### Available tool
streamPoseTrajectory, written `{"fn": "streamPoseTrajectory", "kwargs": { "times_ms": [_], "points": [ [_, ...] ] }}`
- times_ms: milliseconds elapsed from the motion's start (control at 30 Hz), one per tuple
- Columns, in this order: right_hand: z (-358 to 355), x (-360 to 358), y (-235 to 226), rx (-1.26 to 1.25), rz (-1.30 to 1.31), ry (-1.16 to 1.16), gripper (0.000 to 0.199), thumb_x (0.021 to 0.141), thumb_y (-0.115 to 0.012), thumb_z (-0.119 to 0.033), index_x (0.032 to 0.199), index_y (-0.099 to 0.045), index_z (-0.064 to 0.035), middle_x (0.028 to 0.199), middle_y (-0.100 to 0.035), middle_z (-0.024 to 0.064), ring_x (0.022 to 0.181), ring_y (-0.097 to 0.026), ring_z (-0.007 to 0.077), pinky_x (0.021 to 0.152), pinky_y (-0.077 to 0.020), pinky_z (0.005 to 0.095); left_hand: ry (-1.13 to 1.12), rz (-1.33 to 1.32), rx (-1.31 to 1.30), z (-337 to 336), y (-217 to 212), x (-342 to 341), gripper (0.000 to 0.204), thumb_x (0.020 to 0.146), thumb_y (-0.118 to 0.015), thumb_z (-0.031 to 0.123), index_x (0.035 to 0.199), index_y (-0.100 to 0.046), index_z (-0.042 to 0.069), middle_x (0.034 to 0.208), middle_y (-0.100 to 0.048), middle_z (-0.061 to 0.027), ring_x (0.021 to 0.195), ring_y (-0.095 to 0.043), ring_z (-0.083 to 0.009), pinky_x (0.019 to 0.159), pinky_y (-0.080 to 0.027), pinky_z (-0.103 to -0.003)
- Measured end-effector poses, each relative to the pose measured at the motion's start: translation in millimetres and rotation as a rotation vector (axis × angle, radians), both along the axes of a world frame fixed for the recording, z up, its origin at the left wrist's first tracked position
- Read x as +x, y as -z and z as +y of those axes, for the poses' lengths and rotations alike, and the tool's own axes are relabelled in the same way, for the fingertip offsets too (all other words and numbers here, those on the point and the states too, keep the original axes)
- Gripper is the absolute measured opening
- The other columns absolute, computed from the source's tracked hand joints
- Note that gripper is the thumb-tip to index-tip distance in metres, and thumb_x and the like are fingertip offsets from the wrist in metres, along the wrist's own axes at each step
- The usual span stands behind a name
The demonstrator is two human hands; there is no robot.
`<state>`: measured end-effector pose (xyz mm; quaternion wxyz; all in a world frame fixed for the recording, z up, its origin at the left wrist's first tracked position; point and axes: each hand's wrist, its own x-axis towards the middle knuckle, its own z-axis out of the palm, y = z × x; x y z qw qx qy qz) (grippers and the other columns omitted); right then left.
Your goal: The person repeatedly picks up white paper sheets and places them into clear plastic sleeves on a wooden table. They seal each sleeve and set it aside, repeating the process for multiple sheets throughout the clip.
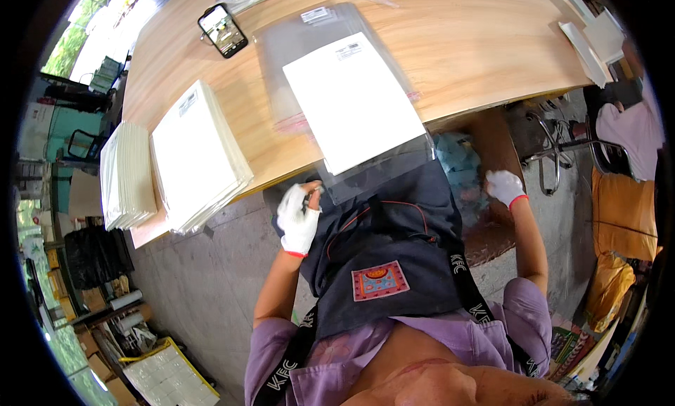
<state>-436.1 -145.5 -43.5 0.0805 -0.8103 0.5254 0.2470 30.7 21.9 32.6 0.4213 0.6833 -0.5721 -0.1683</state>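
My left hand [298, 218], in a white glove, pinches the near edge of a clear plastic bag [380, 168] that hangs over the front edge of the wooden table [450, 47]. A white flat sheet pack [351, 100] lies inside the bag on the tabletop. Off the table's edge to the right, my gloved right hand [505, 187] hovers low beside my dark apron, fingers curled; I cannot tell whether it holds anything.
A stack of white packs [197, 156] lies at the table's left, with another stack [126, 175] beside it. A phone [223, 30] rests at the far left. More white sheets [590, 44] sit far right. A chair [562, 146] and yellow bags [619, 216] stand right.
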Motion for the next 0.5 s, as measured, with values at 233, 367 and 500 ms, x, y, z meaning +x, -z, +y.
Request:
{"fn": "streamPoseTrajectory", "kwargs": {
  "times_ms": [233, 367, 500],
  "points": [
    [-18.1, 160.0, -119.7, -0.695, -0.861, -0.501, 0.043, 0.061, -0.075, -0.021, 0.102, -0.064, -0.0193, 0.109, -0.059, 0.0025, 0.099, -0.058, 0.0231, 0.085, -0.0453, 0.0394, 0.263, -0.652, -0.468, -46.4, -4.1, -17.6, 0.026, 0.063, -0.076, 0.003, 0.083, -0.061, 0.007, 0.106, -0.061, -0.0073, 0.099, -0.054, -0.0312, 0.084, -0.046, -0.043],
    [-28.8, 178.2, -93.9, -0.644, -1.114, -0.652, 0.014, 0.07, -0.069, -0.017, 0.082, -0.063, -0.0144, 0.09, -0.063, 0.0017, 0.079, -0.061, 0.0206, 0.067, -0.0496, 0.0355, 0.343, -0.535, -0.457, -40.9, -7.8, -18.1, 0.02, 0.065, -0.074, 0.003, 0.082, -0.064, 0.007, 0.101, -0.063, -0.0071, 0.094, -0.056, -0.0296, 0.083, -0.047, -0.042],
    [-14.4, 179.5, -67.8, -0.402, -1.359, -0.374, 0.019, 0.069, -0.074, -0.018, 0.072, -0.058, -0.008, 0.075, -0.059, 0.0082, 0.064, -0.058, 0.0246, 0.059, -0.0462, 0.0315, 0.139, -0.302, -0.353, -22.6, 0.4, -23.1, 0.021, 0.071, -0.069, 0.001, 0.091, -0.069, 0.007, 0.086, -0.06, -0.0088, 0.083, -0.057, -0.0292, 0.08, -0.047, -0.039]
  ]
}}
